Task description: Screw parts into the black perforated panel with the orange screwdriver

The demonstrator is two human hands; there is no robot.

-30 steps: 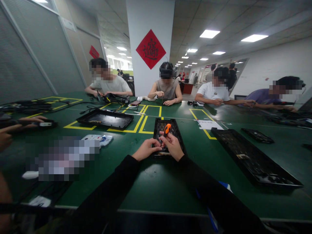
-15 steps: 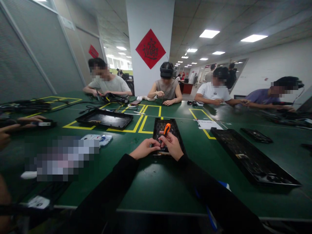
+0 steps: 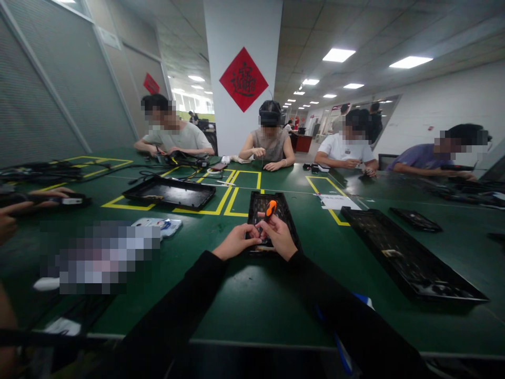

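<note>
In the head view, my right hand point(image 3: 281, 238) is closed around a screwdriver point(image 3: 271, 209) with an orange and black handle. The handle points up and the tool leans a little to the right. My left hand point(image 3: 238, 241) is pinched by the lower end of the screwdriver, its fingertips close to those of my right hand. Whether it grips the shaft or a small part cannot be made out. Both hands are over a narrow black plastic casing point(image 3: 255, 196) lying open on the green table point(image 3: 252, 300). The screwdriver's tip is hidden by my fingers.
A long black casing point(image 3: 414, 258) and a small black part point(image 3: 416, 219) lie to the right. At left are a black tray point(image 3: 173, 192), a plastic-wrapped item point(image 3: 169, 227) and cables point(image 3: 47, 171). A paper sheet point(image 3: 339, 201) lies farther back. Several co-workers sit around the table.
My hands and the screwdriver stay nearly in place, with the left hand shifted slightly right. At far right, a co-worker's outstretched arm has drawn back from the neighbour in white.
</note>
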